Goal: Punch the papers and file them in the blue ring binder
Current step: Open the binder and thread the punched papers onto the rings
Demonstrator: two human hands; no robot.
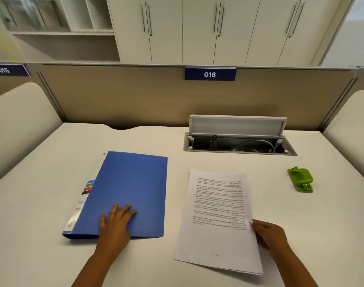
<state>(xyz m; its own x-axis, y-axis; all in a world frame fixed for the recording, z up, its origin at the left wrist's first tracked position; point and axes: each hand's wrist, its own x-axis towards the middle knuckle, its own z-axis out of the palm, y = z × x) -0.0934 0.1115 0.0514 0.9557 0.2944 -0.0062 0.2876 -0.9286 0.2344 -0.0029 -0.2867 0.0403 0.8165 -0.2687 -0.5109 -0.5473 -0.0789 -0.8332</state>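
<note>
Plainly, the job has hardly begun: nothing looks punched and nothing is filed. On the white desk (42, 183), the blue ring binder (133, 183) lies shut and flat at about nine o'clock from the middle of the desk, its labelled spine turned to the left. The left hand (117, 222) rests palm-down on its lower cover with fingers spread, pressing rather than grasping anything. The papers (216, 220), a thin stack of printed sheets lying slightly skewed, sit at about five o'clock, just beside the binder but not touching it. The right hand (270, 235) is at their right edge with its fingers curled on the margin; it seems to pinch the sheets, though whether it truly grips them or merely touches the edge cannot be told from this angle. The green hole punch (300, 179) stands at about three o'clock, well apart from both hands and untouched. An open cable hatch (239, 141) sits at about one o'clock, against the partition. Judging from this, everything is left: bringing the sheets to the punch, punching them, opening the binder and its rings, and threading the pages on.
</note>
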